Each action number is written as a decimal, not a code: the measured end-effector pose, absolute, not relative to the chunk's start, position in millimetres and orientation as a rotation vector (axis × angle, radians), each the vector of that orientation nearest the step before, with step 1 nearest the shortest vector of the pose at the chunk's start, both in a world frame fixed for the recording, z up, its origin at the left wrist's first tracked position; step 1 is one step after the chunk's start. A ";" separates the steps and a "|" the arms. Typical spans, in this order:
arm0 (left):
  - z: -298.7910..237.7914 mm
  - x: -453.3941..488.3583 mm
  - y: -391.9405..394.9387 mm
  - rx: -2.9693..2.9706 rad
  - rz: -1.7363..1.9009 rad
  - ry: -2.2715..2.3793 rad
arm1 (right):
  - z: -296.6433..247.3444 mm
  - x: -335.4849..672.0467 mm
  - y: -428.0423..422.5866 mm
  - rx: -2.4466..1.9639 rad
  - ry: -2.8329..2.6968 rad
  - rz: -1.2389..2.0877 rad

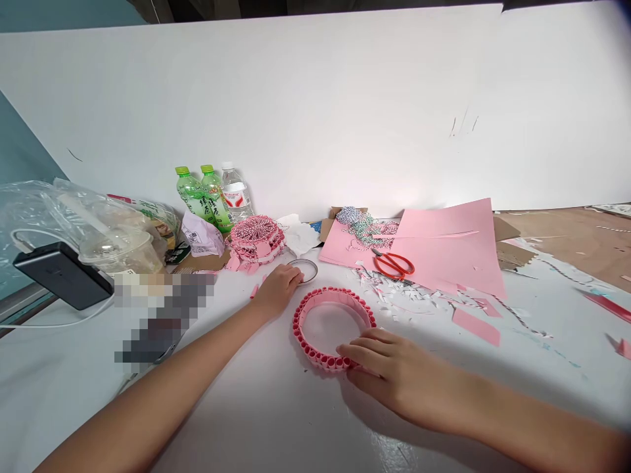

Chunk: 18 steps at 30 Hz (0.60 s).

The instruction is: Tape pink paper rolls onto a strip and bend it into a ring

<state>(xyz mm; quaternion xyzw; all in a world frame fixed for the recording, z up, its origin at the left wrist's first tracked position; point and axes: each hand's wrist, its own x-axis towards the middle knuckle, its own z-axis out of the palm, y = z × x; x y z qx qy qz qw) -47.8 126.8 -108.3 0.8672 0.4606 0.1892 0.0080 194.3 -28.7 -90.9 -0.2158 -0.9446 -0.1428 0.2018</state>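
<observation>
A pink paper ring [297, 322], its rim made of many small rolled paper tubes, lies flat on the white table in front of me. My right hand [379, 368] grips its near right edge, thumb outside and fingers over the rim. Farther back, a thin ring that looks like a roll of tape [315, 270] is held at its left side by my left hand [280, 289], fingers curled around the edge. Behind that hand sits a pink paper piece wound with red-and-white string [255, 231]. Tiny pink scraps lie beside the left wrist.
Red-handled scissors [394, 265] rest among white paper shreds by pink sheets [448, 253] and balls of string [362, 223]. Bottles [211, 197] stand against the white wall. At left are a plastic cup [118, 249], a black power bank [64, 274] with a cable, and a blurred-out patch.
</observation>
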 end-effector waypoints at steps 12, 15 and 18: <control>-104.7 -43.6 115.4 2.930 0.894 1.455 | -87.5 199.3 -27.6 -0.720 -2.584 -0.194; -104.1 -44.9 116.6 2.959 0.929 1.413 | -80.8 203.4 -19.2 -0.881 -2.473 -0.001; -104.7 -45.7 117.4 2.974 0.967 1.371 | -78.7 204.8 -10.8 -0.958 -2.396 0.029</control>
